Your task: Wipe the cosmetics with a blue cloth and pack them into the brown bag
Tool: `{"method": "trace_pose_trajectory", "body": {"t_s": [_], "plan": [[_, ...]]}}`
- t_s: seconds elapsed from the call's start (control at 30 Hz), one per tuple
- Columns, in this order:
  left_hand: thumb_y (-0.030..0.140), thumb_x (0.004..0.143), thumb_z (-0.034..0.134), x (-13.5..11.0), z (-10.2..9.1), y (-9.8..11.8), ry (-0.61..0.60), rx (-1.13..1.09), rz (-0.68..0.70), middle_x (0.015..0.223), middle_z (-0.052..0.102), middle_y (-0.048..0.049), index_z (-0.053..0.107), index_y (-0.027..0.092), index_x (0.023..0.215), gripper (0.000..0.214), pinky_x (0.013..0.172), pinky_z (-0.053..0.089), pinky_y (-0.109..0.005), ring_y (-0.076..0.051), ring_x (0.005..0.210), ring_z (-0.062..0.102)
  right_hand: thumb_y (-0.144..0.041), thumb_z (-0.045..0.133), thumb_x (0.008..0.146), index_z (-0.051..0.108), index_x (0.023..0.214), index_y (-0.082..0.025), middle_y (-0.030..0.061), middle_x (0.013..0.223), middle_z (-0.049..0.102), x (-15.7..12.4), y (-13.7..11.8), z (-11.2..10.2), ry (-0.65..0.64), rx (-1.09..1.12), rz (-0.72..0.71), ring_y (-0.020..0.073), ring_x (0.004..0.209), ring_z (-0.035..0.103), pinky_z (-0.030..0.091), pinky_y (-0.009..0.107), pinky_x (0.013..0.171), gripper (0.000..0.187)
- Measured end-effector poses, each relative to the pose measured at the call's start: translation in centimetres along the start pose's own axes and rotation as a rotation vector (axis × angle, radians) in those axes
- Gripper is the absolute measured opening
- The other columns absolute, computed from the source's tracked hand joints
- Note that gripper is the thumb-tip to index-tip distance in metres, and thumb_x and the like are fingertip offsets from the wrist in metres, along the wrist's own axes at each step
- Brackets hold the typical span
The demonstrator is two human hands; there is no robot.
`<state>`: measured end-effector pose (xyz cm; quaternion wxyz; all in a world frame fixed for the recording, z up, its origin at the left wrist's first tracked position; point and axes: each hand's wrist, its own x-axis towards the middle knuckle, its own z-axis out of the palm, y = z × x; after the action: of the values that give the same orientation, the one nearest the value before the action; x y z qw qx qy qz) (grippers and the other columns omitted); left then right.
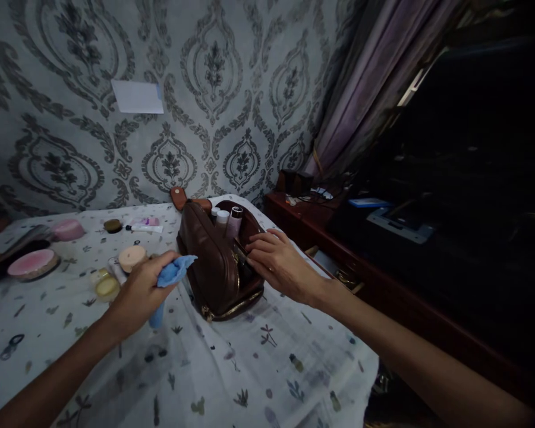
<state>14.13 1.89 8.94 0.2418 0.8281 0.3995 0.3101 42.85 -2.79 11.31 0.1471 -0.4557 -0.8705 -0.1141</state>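
Observation:
A brown leather-like toiletry bag [207,258] with gold zips stands unzipped on the cloth-covered table. Its opening shows a pink bottle with a dark shiny cap [234,224] and a white-capped bottle [222,217]. My right hand [279,261] is at the bag's right side, with its fingers curled over the edge of the opening; the fingertips are partly hidden. Left of the bag, my left hand [145,285] is closed around a crumpled blue cloth [176,271], which sticks out above and below the fist.
Cosmetics lie to the left: a peach round container [132,258], a yellow jar [107,287], a pink compact [33,264] and a white tube [145,228]. A printed white cloth [232,380] covers the table. At right is a dark red cabinet [365,267] with an open drawer.

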Motion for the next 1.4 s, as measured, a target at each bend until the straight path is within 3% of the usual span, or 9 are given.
{"method": "trace_pose_trajectory", "body": {"t_s": [0.17, 0.4, 0.63, 0.7, 0.83, 0.97, 1.13, 1.27, 1.4], "plan": [[0.027, 0.081, 0.047, -3.3, 0.6, -3.5, -0.059, 0.09, -0.05, 0.079, 0.068, -0.0017, 0.061, 0.021, 0.083, 0.015, 0.065, 0.044, -0.027, -0.021, 0.075, 0.063, -0.024, 0.045, 0.1, 0.069, 0.089, -0.018, 0.0079, 0.1, 0.073, 0.2, 0.1, 0.0, 0.045, 0.004, -0.026, 0.0256, 0.112, 0.058, 0.035, 0.046, 0.101, 0.027], [0.005, 0.073, 0.043, -7.4, 0.9, -6.5, -0.177, 0.357, -0.087, 0.115, 0.068, -0.0086, 0.064, 0.021, 0.107, 0.043, 0.088, 0.051, -0.035, -0.025, 0.108, 0.063, -0.024, 0.047, 0.099, 0.072, 0.092, -0.018, 0.0099, 0.111, 0.073, 0.2, 0.1, 0.3, 0.092, -0.008, -0.066, 0.0276, 0.113, 0.061, 0.044, 0.047, 0.095, 0.026], [0.003, 0.078, 0.05, -3.8, 1.4, -6.3, -0.163, 0.713, -0.185, 0.124, 0.057, -0.0105, 0.042, 0.029, 0.144, 0.071, 0.086, 0.052, -0.037, -0.027, 0.113, 0.059, -0.023, 0.052, 0.097, 0.072, 0.093, -0.019, 0.0099, 0.109, 0.074, 0.2, -0.4, 0.4, 0.161, 0.026, -0.04, 0.0289, 0.112, 0.062, 0.048, 0.049, 0.094, 0.021], [0.01, 0.086, 0.052, -2.5, 1.7, -6.1, -0.19, 0.747, -0.241, 0.128, 0.053, -0.0116, 0.037, 0.033, 0.148, 0.068, 0.085, 0.052, -0.038, -0.029, 0.115, 0.059, -0.022, 0.053, 0.096, 0.07, 0.094, -0.019, 0.0117, 0.11, 0.072, 0.0, -1.2, 0.1, 0.262, 0.049, -0.027, 0.029, 0.111, 0.062, 0.049, 0.049, 0.093, 0.018], [0.02, 0.09, 0.053, -1.3, 2.0, -6.0, -0.229, 0.78, -0.251, 0.123, 0.055, -0.0134, 0.05, 0.029, 0.139, 0.05, 0.085, 0.052, -0.04, -0.032, 0.118, 0.056, -0.013, 0.055, 0.093, 0.066, 0.099, -0.017, 0.0123, 0.106, 0.07, -0.6, -4.8, 0.0, 0.429, 0.225, -0.074, 0.0245, 0.105, 0.062, 0.052, 0.043, 0.091, 0.013], [0.018, 0.088, 0.052, -1.9, 1.9, -6.2, -0.193, 0.77, -0.178, 0.12, 0.056, -0.0138, 0.059, 0.025, 0.125, 0.038, 0.078, 0.052, -0.038, -0.031, 0.113, 0.058, -0.014, 0.049, 0.095, 0.065, 0.103, -0.015, 0.0114, 0.102, 0.07, -1.5, -9.6, 2.2, 0.233, 0.522, -0.215, 0.0221, 0.106, 0.061, 0.054, 0.035, 0.089, 0.018], [0.018, 0.089, 0.049, -4.6, 1.7, -6.0, -0.119, 0.699, -0.055, 0.103, 0.059, -0.0091, 0.061, 0.025, 0.118, 0.033, 0.071, 0.049, -0.033, -0.026, 0.094, 0.062, -0.024, 0.047, 0.097, 0.062, 0.116, -0.016, 0.0143, 0.122, 0.062, 0.1, -13.3, 8.4, 0.058, 0.8, 0.088, 0.0218, 0.114, 0.06, 0.051, 0.036, 0.095, 0.026], [0.018, 0.088, 0.05, -7.0, 2.0, -5.5, -0.123, 0.67, -0.024, 0.103, 0.061, -0.0073, 0.061, 0.028, 0.119, 0.034, 0.066, 0.049, -0.029, -0.024, 0.095, 0.063, -0.026, 0.041, 0.098, 0.062, 0.093, -0.019, 0.002, 0.08, 0.064, 3.7, -14.3, 13.0, 0.015, 1.059, 0.521, 0.0157, 0.067, 0.064, 0.053, 0.028, 0.062, 0.023], [0.023, 0.089, 0.051, -8.3, 2.2, -6.5, -0.068, 0.514, 0.015, 0.111, 0.066, -0.0086, 0.058, 0.025, 0.123, 0.035, 0.078, 0.052, -0.032, -0.025, 0.102, 0.064, -0.026, 0.04, 0.097, 0.057, 0.081, -0.02, -0.0005, 0.067, 0.054, 6.3, -14.6, 14.7, 0.062, 1.034, 0.571, 0.0166, 0.066, 0.059, 0.047, 0.026, 0.062, 0.024]]}}
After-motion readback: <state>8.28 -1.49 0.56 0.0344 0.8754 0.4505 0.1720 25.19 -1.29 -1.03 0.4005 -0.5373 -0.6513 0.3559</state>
